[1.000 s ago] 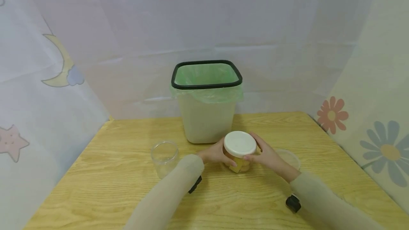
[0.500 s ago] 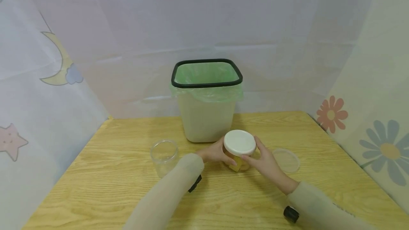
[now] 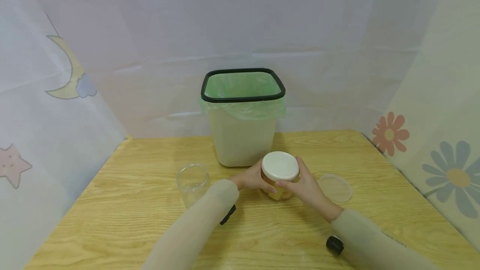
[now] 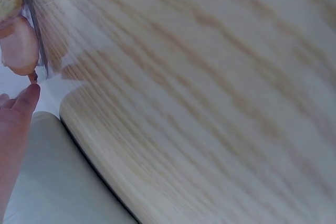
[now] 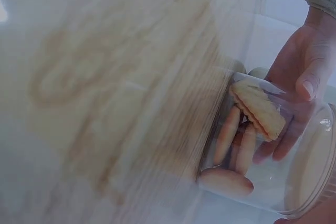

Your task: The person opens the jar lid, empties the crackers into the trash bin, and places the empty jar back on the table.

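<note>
Both hands are around a clear jar (image 5: 268, 182) with a round white lid (image 3: 280, 166), standing upright on the table in front of the bin. Through its wall show several cookies (image 5: 227, 182), long rounded ones and a ridged rectangular one (image 5: 258, 109). My left hand (image 3: 252, 179) holds the jar's left side, thumb on the near side. My right hand (image 3: 311, 188) grips the lid's rim from the right, its thumb at the front edge. In the left wrist view, fingertips (image 4: 29, 98) show beside the jar at the left edge.
A white bin (image 3: 241, 136) with a black rim and green liner stands behind the jar. To the left is an open clear plastic tub (image 3: 192, 184). A flat translucent disc (image 3: 335, 187) lies to the right on the wooden table (image 3: 112, 220).
The right hand has turned around the lid, its thumb sliding left along the front rim, and the right forearm has swung left. The left hand stays in place on the jar.
</note>
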`<state>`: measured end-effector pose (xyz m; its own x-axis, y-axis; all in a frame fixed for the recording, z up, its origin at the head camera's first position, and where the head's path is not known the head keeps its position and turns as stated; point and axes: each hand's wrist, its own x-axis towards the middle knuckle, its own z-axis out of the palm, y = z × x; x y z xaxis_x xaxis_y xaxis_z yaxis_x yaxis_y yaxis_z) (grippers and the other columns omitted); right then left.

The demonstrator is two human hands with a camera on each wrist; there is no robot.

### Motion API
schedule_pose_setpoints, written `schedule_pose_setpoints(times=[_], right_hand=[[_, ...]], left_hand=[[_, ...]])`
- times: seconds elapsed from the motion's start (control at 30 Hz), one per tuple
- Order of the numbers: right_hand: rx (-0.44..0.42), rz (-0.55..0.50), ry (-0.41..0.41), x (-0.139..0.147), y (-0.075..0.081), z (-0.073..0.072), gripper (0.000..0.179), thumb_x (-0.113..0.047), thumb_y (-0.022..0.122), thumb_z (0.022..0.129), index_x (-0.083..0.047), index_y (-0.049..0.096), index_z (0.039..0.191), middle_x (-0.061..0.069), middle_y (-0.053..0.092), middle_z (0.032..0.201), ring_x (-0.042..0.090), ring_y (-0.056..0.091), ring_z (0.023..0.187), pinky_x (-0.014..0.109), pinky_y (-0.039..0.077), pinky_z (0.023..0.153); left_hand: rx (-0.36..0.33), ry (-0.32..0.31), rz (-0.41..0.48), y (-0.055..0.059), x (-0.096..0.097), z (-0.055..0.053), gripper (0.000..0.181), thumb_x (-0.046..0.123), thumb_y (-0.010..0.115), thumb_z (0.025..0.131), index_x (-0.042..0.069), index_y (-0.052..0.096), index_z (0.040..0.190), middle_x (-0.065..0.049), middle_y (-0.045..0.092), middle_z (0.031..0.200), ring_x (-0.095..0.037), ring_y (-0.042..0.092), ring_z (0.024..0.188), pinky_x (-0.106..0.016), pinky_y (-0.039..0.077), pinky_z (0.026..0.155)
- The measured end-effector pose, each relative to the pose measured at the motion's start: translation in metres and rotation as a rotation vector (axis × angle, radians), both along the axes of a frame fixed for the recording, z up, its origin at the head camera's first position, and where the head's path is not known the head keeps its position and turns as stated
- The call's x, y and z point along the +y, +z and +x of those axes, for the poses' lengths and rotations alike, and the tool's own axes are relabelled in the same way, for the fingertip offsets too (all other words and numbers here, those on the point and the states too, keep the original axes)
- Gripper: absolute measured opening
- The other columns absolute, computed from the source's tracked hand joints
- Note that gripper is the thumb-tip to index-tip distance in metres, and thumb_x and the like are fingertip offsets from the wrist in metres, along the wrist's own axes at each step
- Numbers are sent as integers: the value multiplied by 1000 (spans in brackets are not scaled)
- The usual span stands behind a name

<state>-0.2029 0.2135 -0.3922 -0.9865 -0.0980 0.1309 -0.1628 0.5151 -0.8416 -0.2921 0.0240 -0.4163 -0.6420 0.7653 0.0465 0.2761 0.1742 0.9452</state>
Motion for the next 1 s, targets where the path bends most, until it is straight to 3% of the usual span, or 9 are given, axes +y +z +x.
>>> schedule_pose_setpoints(times=[0.17, 0.37, 0.5, 0.83, 1.0], right_hand=[[43, -17, 12, 1, -2, -7, 109, -26, 82, 80, 14, 6, 148, 37, 22, 149, 51, 32, 132, 62, 32, 103], [34, -28, 39, 4, -4, -12, 113, -25, 84, 78, 14, 4, 148, 38, 23, 147, 52, 34, 131, 61, 34, 103], [37, -45, 62, 7, -5, -16, 108, -21, 84, 77, 12, 10, 149, 36, 31, 143, 49, 39, 127, 59, 38, 100], [25, -54, 62, 10, -4, -21, 106, -23, 85, 76, 13, 15, 148, 37, 33, 143, 51, 36, 130, 63, 32, 104], [40, -37, 67, 11, 0, -21, 106, -22, 85, 75, 13, 16, 147, 37, 31, 144, 52, 33, 131, 64, 29, 104]], left_hand=[[6, 0, -5, -1, 1, -1, 98, -4, 79, 77, 13, 18, 152, 0, 33, 146, -14, 33, 133, -34, 24, 112], [5, -35, 42, -1, 2, -2, 97, -9, 78, 75, 12, 20, 151, -1, 35, 146, -13, 34, 132, -33, 23, 112], [8, -27, 40, -3, 2, -2, 98, -8, 79, 75, 13, 20, 151, 1, 35, 145, -11, 33, 131, -34, 21, 112], [-46, -32, 72, -4, 1, -1, 97, -9, 77, 77, 14, 18, 151, 0, 34, 146, -13, 34, 132, -32, 27, 110], [-24, -44, 93, -6, 1, -3, 99, -8, 78, 76, 14, 17, 151, 0, 33, 147, -13, 33, 133, -33, 26, 111]])
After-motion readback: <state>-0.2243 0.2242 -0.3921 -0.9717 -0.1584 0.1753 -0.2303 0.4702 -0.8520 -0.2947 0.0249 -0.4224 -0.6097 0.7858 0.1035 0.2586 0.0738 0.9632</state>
